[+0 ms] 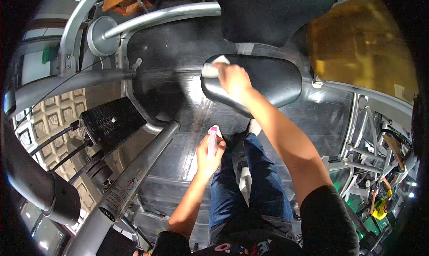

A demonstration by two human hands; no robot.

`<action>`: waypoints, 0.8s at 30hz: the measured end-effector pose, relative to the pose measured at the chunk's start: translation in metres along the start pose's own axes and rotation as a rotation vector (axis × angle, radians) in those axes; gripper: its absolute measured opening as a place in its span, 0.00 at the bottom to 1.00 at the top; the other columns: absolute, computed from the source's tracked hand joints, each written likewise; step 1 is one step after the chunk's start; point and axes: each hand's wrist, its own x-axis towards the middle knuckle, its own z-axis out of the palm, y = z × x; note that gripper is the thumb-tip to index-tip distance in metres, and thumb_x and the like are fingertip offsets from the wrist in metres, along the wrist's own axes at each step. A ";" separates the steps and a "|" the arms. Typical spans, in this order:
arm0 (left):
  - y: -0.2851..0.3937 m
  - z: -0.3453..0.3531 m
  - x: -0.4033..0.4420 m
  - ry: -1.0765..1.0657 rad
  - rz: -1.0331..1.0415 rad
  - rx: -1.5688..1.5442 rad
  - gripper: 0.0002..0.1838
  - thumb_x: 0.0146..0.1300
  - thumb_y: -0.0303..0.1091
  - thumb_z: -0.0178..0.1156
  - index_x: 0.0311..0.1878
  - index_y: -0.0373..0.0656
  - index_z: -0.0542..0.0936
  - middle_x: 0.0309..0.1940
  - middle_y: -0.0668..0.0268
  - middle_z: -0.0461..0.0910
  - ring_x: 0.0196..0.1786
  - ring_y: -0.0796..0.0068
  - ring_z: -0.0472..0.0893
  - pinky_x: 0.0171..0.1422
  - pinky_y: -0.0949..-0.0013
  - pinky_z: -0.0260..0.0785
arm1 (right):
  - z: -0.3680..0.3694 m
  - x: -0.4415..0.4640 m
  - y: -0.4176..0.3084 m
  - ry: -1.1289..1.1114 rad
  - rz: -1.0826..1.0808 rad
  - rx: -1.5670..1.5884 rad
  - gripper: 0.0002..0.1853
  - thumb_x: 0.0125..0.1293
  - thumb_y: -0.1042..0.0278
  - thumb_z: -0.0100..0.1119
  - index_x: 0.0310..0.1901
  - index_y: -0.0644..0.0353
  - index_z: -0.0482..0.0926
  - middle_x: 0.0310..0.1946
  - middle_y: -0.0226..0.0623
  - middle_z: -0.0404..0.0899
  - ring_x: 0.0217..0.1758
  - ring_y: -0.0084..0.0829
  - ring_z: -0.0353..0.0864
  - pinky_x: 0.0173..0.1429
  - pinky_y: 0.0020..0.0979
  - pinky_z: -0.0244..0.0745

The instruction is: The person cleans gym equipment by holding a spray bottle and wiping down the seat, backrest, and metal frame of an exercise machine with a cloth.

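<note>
A white cloth [209,71] is pressed by my right hand [235,80] onto the left end of a black padded seat [272,79]. The fingers of that hand are closed over the cloth. Lower and to the left, my left hand [206,160] is wrapped round a slim, pale bottle [213,142] with a bright pink top, held upright over the floor in front of my legs. The bottle's lower part is hidden by the fingers and palm.
A black backrest pad [272,14] rises beyond the seat. Grey machine tubing [143,171] and a black weight stack [111,122] stand at left. An amber panel [357,46] is at right, with metal frames [371,153] and a person in yellow [380,207] farther off.
</note>
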 end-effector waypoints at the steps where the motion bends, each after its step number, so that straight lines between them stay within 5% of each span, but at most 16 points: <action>1: 0.002 -0.002 0.002 0.016 0.020 0.009 0.06 0.60 0.28 0.65 0.38 0.38 0.79 0.30 0.64 0.81 0.33 0.75 0.79 0.41 0.69 0.72 | 0.001 0.015 0.001 -0.002 0.039 -0.019 0.16 0.69 0.67 0.49 0.54 0.46 0.80 0.40 0.51 0.85 0.45 0.53 0.86 0.52 0.49 0.82; 4: 0.006 -0.004 0.007 0.033 0.021 0.001 0.06 0.60 0.27 0.65 0.38 0.38 0.79 0.30 0.65 0.80 0.32 0.76 0.79 0.40 0.69 0.73 | 0.025 0.024 -0.008 -0.027 0.227 -0.058 0.15 0.66 0.70 0.51 0.53 0.50 0.79 0.48 0.45 0.85 0.46 0.53 0.86 0.52 0.49 0.82; 10: 0.001 -0.006 0.005 0.046 0.001 -0.078 0.08 0.61 0.29 0.65 0.42 0.38 0.79 0.31 0.67 0.80 0.33 0.80 0.78 0.39 0.72 0.72 | 0.093 -0.084 -0.001 -0.406 -0.182 -0.171 0.20 0.62 0.72 0.55 0.56 0.45 0.80 0.53 0.39 0.84 0.46 0.48 0.88 0.48 0.49 0.85; 14: -0.006 -0.014 0.002 0.026 -0.002 -0.066 0.09 0.62 0.30 0.65 0.43 0.37 0.79 0.31 0.67 0.80 0.33 0.79 0.78 0.39 0.72 0.72 | 0.033 -0.068 -0.018 -0.529 -0.151 -0.215 0.22 0.66 0.67 0.52 0.60 0.40 0.80 0.56 0.40 0.83 0.50 0.44 0.87 0.53 0.44 0.84; 15: -0.007 -0.017 -0.001 0.023 -0.014 -0.064 0.09 0.62 0.30 0.65 0.43 0.37 0.79 0.31 0.67 0.80 0.33 0.79 0.78 0.39 0.72 0.72 | 0.025 -0.053 -0.016 -0.284 -0.187 -0.076 0.17 0.68 0.64 0.48 0.55 0.50 0.80 0.38 0.49 0.86 0.41 0.48 0.88 0.46 0.52 0.84; 16: -0.006 -0.018 0.000 0.028 -0.003 -0.041 0.09 0.62 0.31 0.65 0.43 0.37 0.79 0.31 0.67 0.80 0.33 0.80 0.78 0.39 0.72 0.72 | 0.036 -0.031 -0.003 -0.075 -0.217 0.028 0.17 0.70 0.63 0.46 0.56 0.53 0.79 0.35 0.51 0.85 0.37 0.51 0.88 0.45 0.52 0.84; 18: -0.006 -0.019 0.000 0.040 0.012 -0.026 0.09 0.62 0.31 0.65 0.43 0.37 0.79 0.31 0.67 0.80 0.33 0.80 0.78 0.39 0.72 0.72 | 0.019 0.012 -0.007 0.069 -0.080 -0.077 0.21 0.70 0.66 0.44 0.62 0.52 0.76 0.42 0.50 0.86 0.35 0.53 0.87 0.45 0.47 0.85; 19: -0.006 -0.020 0.000 0.043 0.009 -0.008 0.09 0.62 0.31 0.65 0.43 0.37 0.79 0.31 0.67 0.80 0.33 0.80 0.78 0.39 0.72 0.72 | -0.008 0.022 -0.020 -0.140 0.127 0.226 0.22 0.69 0.68 0.44 0.64 0.47 0.74 0.56 0.46 0.82 0.42 0.52 0.87 0.49 0.47 0.84; 24: 0.001 -0.023 -0.002 0.051 -0.002 -0.032 0.10 0.62 0.31 0.65 0.42 0.37 0.79 0.31 0.67 0.80 0.33 0.80 0.78 0.40 0.72 0.72 | 0.052 -0.026 -0.008 -0.092 -0.036 -0.152 0.25 0.65 0.72 0.50 0.63 0.41 0.76 0.74 0.37 0.65 0.49 0.49 0.87 0.54 0.46 0.84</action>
